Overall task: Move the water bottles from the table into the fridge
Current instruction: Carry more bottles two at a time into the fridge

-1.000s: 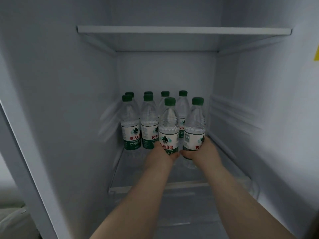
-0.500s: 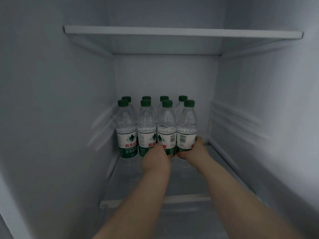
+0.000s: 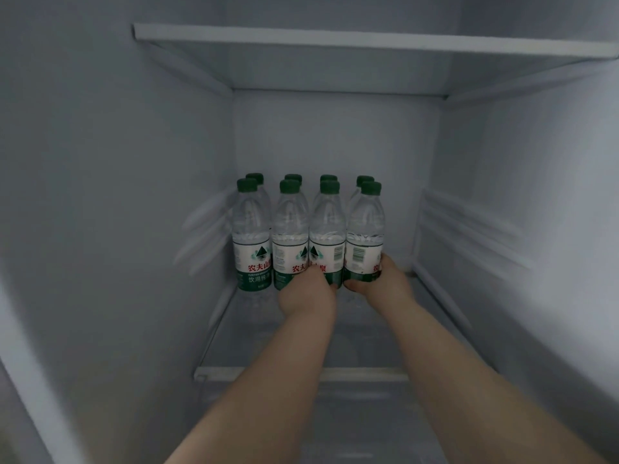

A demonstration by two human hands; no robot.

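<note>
Several clear water bottles with green caps and white-green labels stand in two rows at the back of a glass fridge shelf [image 3: 301, 373]. My left hand [image 3: 306, 291] is wrapped around the base of the third front-row bottle [image 3: 327, 236]. Beside it, my right hand [image 3: 385, 283] grips the lower part of the rightmost front-row bottle [image 3: 365, 236]. Both bottles stand upright in line with the two front bottles [image 3: 253, 236] to their left. The back-row bottles show mostly as caps [image 3: 293, 178].
The fridge's left wall [image 3: 117, 212] and right wall [image 3: 536, 212] close in the compartment, with ribbed rails on each. Another shelf [image 3: 335, 40] runs overhead. Open shelf surface lies in front of the bottles, under my forearms.
Both hands have pushed their two bottles back and down onto the shelf, from ahead of the group into line with the front row. The view has moved closer into the fridge.
</note>
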